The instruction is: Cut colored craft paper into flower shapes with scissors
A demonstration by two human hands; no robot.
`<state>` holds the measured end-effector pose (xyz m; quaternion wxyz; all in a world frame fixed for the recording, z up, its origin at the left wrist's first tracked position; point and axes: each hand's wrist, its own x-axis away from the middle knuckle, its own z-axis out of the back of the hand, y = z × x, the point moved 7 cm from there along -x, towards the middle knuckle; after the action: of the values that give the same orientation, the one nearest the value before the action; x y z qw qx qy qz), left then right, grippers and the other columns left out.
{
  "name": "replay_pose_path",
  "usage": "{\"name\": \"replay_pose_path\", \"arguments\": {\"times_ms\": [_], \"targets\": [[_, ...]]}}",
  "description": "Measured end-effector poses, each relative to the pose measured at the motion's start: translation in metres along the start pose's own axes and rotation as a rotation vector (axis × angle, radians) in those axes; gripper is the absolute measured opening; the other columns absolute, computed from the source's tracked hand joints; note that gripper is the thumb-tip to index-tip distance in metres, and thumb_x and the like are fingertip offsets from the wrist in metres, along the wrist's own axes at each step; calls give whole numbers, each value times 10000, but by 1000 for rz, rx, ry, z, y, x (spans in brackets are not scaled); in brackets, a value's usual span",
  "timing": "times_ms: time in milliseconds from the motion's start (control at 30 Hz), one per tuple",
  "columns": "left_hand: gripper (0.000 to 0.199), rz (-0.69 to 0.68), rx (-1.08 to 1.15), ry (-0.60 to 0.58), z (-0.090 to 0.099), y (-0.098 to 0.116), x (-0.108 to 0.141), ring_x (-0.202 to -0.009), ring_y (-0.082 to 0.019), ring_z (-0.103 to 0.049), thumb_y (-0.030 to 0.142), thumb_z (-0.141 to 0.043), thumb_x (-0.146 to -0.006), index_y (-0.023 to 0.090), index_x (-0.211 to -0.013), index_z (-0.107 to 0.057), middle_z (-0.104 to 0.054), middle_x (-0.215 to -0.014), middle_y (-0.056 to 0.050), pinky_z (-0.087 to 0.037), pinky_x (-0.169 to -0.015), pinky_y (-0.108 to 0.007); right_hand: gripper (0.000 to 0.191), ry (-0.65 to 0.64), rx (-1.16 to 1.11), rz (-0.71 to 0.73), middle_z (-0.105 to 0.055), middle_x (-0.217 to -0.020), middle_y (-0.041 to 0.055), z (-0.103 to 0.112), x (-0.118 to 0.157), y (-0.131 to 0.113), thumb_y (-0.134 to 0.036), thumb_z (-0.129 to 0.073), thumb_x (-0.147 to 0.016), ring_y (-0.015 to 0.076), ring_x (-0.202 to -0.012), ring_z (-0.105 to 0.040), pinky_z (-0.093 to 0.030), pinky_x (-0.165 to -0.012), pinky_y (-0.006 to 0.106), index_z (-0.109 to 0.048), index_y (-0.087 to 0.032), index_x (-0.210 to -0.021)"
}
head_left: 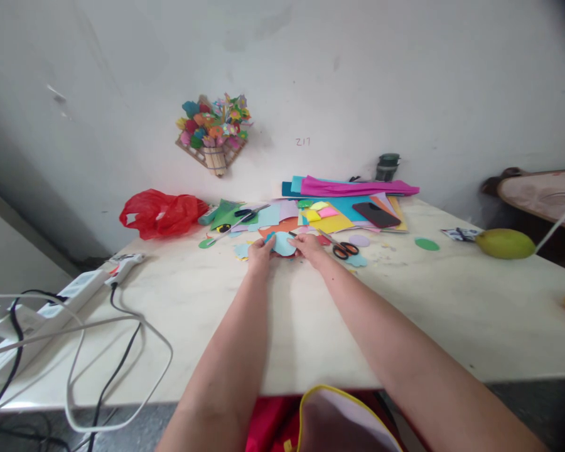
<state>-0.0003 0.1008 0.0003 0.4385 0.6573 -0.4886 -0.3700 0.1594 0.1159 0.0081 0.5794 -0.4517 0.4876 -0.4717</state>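
A light blue paper piece (284, 243) with a rounded, wavy edge is held up over the table's middle. My left hand (260, 252) pinches its left side. At its right side is my right hand (309, 247), fingers closed, with a thin dark tip showing beside the fingertips, perhaps a pen. Orange-handled scissors (346, 250) lie just right of my right hand. Behind the hands are coloured sheets, among them a yellow sheet (335, 221) and a green sheet (226, 215). A second pair of scissors (246, 216) rests on the left sheets.
A red plastic bag (162, 213) lies at the back left. Near the left edge are a white power strip (82, 290) and loose cables. A dark phone (376, 215) rests on the sheets. On the right is a green-yellow fruit (506, 243); a dark cup (387, 167) stands behind.
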Motion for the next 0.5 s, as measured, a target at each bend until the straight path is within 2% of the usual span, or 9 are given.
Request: {"name": "replay_pose_path", "arguments": {"times_ms": [133, 233, 367, 500], "targets": [[378, -1, 16, 3, 0, 0, 0, -577, -133, -584, 396, -856, -549, 131, -693, -628, -599, -621, -1, -546, -567, -286, 466, 94, 27, 74, -441, -436, -56, 6, -7, 3, -584, -734, -607, 110, -448, -419, -327, -468, 245, -478, -201, -534], [383, -18, 60, 107, 9, 2, -2, -540, -103, -545, 401, -856, -558, 135, -669, -604, -547, -582, 29, -544, -566, -272, 470, 163, 24, 136, -431, -467, -51, 11, -11, 4, -613, -677, -636, 120, -486, -417, -334, -484, 254, -458, -212, -526], [371, -50, 131, 261, 22, 9, -2, -575, -94, -561, 399, -835, -608, 152, -649, -561, -518, -582, 44, -559, -619, -263, 400, 272, 99, 185, -435, -493, -36, 21, -13, 1, -541, -590, -709, 142, -543, -440, -358, -519, 260, -444, -223, -516], [370, -43, 155, 278, 22, 13, 1, -596, -105, -584, 403, -837, -608, 154, -676, -573, -543, -594, 33, -562, -620, -266, 289, 301, 172, 197, -514, -546, -14, 21, -13, 0, -413, -558, -740, 175, -625, -521, -412, -590, 271, -480, -219, -541]]}}
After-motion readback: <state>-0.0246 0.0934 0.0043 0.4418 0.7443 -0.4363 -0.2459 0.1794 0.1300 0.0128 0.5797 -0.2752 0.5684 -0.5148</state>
